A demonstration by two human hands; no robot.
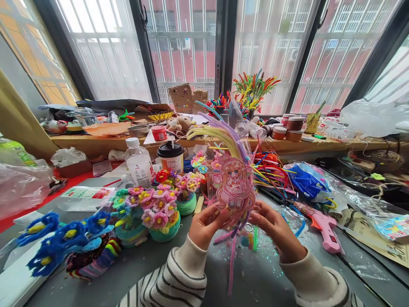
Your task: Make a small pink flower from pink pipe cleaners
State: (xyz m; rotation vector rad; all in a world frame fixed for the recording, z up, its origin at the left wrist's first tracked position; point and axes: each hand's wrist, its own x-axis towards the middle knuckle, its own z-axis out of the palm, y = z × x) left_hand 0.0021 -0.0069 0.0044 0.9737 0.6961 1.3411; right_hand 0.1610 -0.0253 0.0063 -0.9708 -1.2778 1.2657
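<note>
Both hands hold up a clear plastic pouch [234,183] printed with a pink long-haired cartoon girl. Yellow and purple fuzzy stems [228,138] stick out of its top and curve to the left. My left hand [207,224] pinches the lower left edge, thumb in front. At the lower right edge, the fingers of my right hand [276,230] are closed on the pouch, partly hidden behind it. Below the pouch a pink stem [232,266] hangs over the grey table [204,285], where glitter is scattered.
Fuzzy flower pots [164,226] and blue flowers [70,234] stand at left, with a bottle [139,162] and lidded cup [171,157] behind. At right lie a pink glue gun [329,234], its black cord and a blue packet [308,181]. Jars [295,123] line the sill.
</note>
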